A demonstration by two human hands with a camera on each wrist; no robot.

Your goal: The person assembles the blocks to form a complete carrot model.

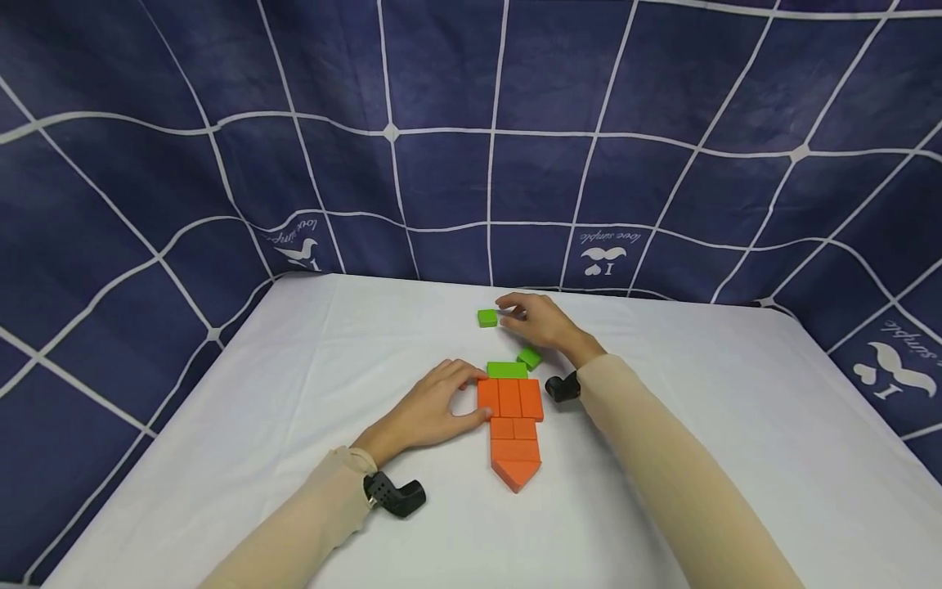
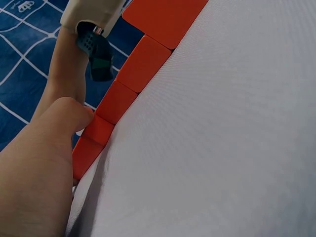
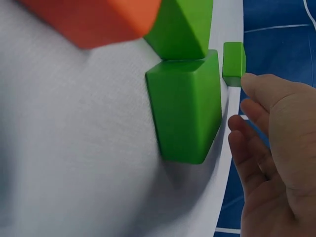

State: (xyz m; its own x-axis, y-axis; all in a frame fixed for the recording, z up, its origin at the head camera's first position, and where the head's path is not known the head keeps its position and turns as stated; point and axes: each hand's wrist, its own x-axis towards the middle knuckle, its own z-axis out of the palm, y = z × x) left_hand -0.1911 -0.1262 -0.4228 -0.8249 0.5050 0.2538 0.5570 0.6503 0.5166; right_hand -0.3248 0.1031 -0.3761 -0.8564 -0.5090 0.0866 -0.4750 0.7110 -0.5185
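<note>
Several orange blocks (image 1: pixel 509 399) and a green block (image 1: pixel 508 370) lie against each other on the table, with a pointed orange block (image 1: pixel 517 473) at the near end. My left hand (image 1: pixel 434 405) is beside the left edge of the orange row, its thumb and index fingertips touching it, and the left wrist view shows the thumb against orange blocks (image 2: pixel 117 102). Farther back, my right hand (image 1: pixel 540 321) hovers with parted fingers just right of a small green block (image 1: pixel 487 318). Another small green block (image 3: pixel 185 108) stands askew by the green one in the row.
A white cloth (image 1: pixel 353 352) covers the table. Behind it and at both sides hangs a dark blue curtain (image 1: pixel 441 180) with white lines. Black wrist devices (image 1: pixel 397 496) sit on both forearms, the right one close to the orange blocks.
</note>
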